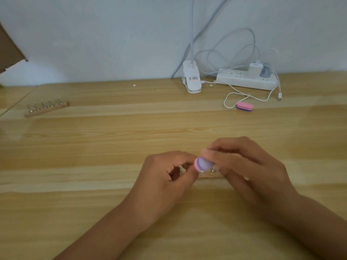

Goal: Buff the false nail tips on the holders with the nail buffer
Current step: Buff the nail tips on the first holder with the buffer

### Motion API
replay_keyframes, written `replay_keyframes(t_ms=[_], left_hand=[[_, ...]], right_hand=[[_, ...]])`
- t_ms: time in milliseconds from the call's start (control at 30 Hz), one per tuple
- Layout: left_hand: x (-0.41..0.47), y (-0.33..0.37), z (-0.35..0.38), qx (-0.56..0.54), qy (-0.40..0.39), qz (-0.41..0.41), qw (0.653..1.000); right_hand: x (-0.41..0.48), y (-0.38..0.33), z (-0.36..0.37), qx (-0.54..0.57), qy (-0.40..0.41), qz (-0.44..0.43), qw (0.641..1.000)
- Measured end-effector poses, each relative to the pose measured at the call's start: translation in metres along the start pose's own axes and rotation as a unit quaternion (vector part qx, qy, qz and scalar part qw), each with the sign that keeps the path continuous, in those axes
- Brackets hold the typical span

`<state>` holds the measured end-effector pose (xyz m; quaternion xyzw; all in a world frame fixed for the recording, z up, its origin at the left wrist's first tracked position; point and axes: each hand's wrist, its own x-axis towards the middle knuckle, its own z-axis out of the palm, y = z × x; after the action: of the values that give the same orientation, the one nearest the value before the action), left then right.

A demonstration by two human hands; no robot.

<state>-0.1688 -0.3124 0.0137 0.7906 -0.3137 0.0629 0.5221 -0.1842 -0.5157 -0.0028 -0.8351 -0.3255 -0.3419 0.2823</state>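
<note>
The pink and purple nail buffer is pinched in the fingers of the right hand, low over the near middle of the wooden surface. The left hand is curled just beside it; whether anything is grasped cannot be told. A metal holder peg is glimpsed beneath the buffer. A wooden holder rack with five pegs is set far left, and a second buffer far right.

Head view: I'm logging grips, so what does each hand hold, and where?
The right hand pinches the pink-and-purple oval foam nail buffer by its right end. Whether the left hand holds anything is too blurred to tell.
</note>
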Motion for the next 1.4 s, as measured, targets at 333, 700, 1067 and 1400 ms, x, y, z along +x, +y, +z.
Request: replay_keyframes(t_ms=[333,700,1067,1400], left_hand=[[0.001,-0.003,0.000,0.014,-0.008,0.017,1.000],[0.001,-0.004,-0.002,0.043,0.017,0.029,0.999],[0.000,-0.006,-0.002,0.028,0.007,0.020,0.999],[0.008,-0.010,-0.017,-0.055,0.100,-0.080,0.990]], right_hand=[[-0.002,-0.006,-0.004,0.013,-0.021,0.021,0.999],[-0.003,-0.002,-0.002,0.015,-0.046,0.003,0.999],[-0.001,0.009,-0.001,-0.021,-0.023,-0.019,0.999],[-0.001,0.018,0.000,-0.020,0.010,0.022,1.000]])
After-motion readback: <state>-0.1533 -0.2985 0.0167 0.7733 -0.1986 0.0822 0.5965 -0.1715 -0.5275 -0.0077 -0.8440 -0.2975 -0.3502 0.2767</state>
